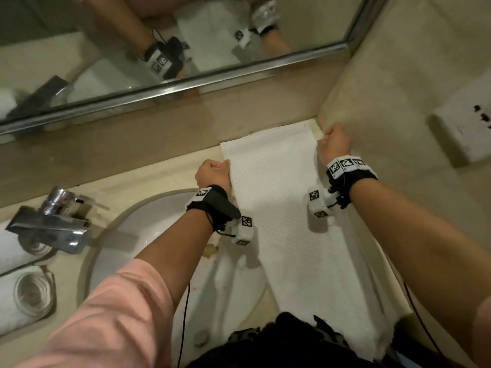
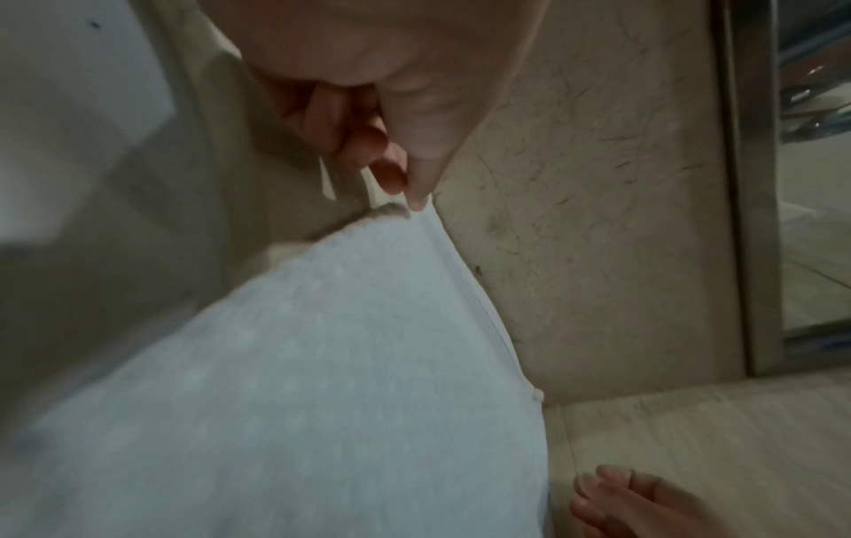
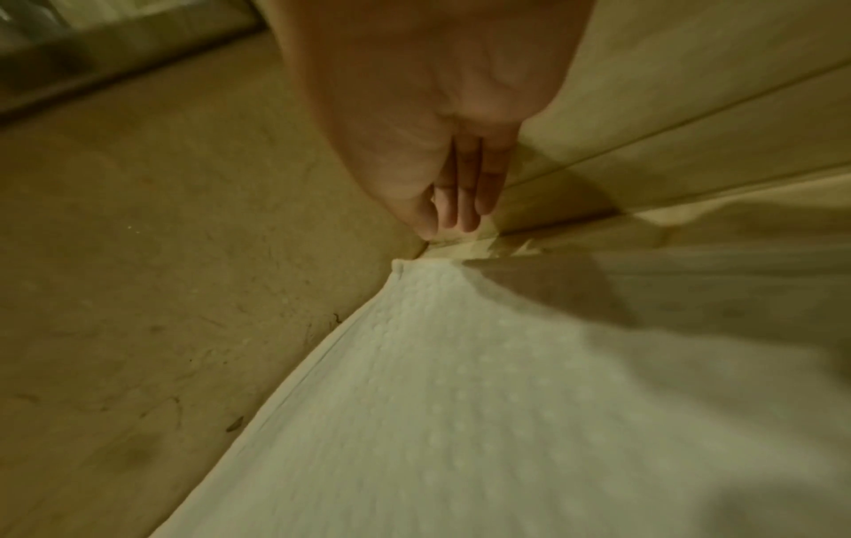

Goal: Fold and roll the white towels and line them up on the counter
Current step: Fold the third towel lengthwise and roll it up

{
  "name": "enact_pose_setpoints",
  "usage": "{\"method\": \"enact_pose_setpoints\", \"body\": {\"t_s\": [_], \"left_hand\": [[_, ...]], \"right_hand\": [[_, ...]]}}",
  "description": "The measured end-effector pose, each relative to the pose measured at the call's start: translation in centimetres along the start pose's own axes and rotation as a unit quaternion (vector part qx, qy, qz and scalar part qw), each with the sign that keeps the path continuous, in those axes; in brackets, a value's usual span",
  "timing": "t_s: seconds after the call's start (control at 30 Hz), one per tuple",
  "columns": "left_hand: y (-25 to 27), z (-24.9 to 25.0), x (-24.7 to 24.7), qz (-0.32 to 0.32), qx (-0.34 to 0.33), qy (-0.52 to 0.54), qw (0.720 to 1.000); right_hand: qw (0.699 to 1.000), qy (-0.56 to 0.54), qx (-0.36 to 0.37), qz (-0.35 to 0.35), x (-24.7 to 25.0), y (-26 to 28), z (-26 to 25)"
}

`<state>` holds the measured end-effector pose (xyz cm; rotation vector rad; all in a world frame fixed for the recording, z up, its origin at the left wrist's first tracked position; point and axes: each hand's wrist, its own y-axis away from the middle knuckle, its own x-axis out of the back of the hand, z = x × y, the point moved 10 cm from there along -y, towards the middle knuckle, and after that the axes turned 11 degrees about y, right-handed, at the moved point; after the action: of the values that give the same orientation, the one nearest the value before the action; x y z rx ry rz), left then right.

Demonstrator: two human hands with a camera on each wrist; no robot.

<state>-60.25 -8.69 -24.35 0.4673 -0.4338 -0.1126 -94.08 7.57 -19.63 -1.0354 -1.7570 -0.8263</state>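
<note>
White towel [image 1: 287,208] lies flat on the counter [image 1: 148,179]; the left hand [image 1: 212,173] and right hand [image 1: 333,142] each pinch an edge.

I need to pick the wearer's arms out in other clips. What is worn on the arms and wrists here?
The left arm has a pink sleeve pushed up the forearm; the right arm is bare nearly to the picture's edge. Each wrist carries a black strap with white blocks printed with black square-pattern markers. Thin black cables trail from both wrist units. The left hand and right hand wear no gloves.
</note>
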Motion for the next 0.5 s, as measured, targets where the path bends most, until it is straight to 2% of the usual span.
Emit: {"method": "enact_pose_setpoints", "body": {"t_s": [0.1, 0.17, 0.3, 0.5], "left_hand": [[1.7, -1.3, -1.0, -0.063, 0.032, -0.042, 0.997], [2.8, -2.5, -1.8, -0.104, 0.053, -0.09, 0.989], [5.9, -3.8, -1.8, -0.138, 0.045, -0.148, 0.978], [9.3, -5.6, -1.8, -0.181, 0.056, -0.148, 0.971]], "right_hand": [[1.0, -0.002, 0.006, -0.007, 0.8, 3.0, 2.4], [0.999, -0.01, 0.011, -0.037, 0.6, 5.2, 4.2], [0.996, -0.015, -0.017, -0.081, 0.7, 10.1, 8.6], [0.994, -0.01, -0.076, -0.078, 1.8, 17.0, 14.8]]}}
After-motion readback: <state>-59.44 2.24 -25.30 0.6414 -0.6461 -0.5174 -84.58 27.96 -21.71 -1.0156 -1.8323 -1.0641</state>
